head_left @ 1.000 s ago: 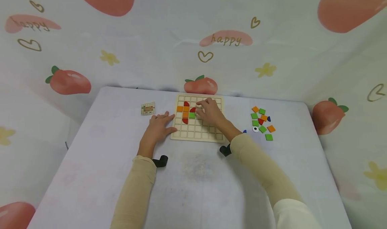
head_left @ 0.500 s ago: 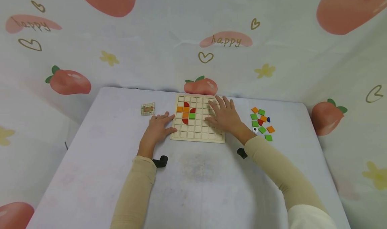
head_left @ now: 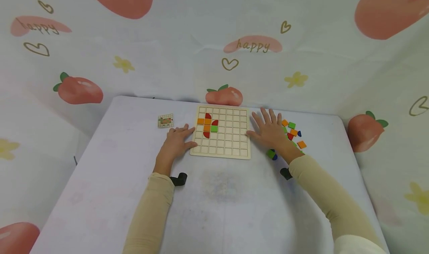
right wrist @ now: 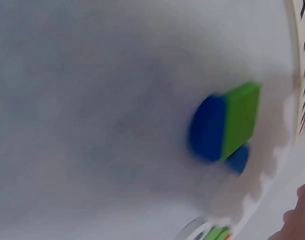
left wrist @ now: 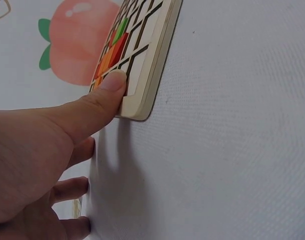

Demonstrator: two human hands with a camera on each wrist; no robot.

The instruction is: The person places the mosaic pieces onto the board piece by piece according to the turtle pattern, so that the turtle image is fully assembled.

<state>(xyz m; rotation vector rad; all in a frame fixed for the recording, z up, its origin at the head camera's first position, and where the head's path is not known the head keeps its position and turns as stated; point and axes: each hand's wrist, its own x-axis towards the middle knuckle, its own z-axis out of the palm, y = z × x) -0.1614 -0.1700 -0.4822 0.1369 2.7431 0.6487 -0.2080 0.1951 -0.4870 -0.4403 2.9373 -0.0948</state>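
Observation:
The wooden grid board (head_left: 232,143) lies flat on the table. Orange squares (head_left: 207,122), red quarter-round pieces (head_left: 206,135) and one green square (head_left: 214,129) sit in cells on its left side. My left hand (head_left: 173,146) rests at the board's left edge; in the left wrist view its thumb (left wrist: 105,95) presses on the board near a corner. Just right of the board, my right hand (head_left: 270,133) is spread and holds nothing, partly covering the loose pieces. Near its wrist lies a green square (head_left: 270,154) with blue rounded pieces (right wrist: 208,129) against it.
Beyond my right hand lie loose orange, green, red and blue pieces (head_left: 301,145). A small picture card (head_left: 165,120) lies left of the board. A printed cloth (head_left: 187,53) hangs behind the table.
My right hand has left the board's filled cells and moved right, its fingers spreading, to the loose pieces. The left hand stays put. The pieces on the board look unchanged.

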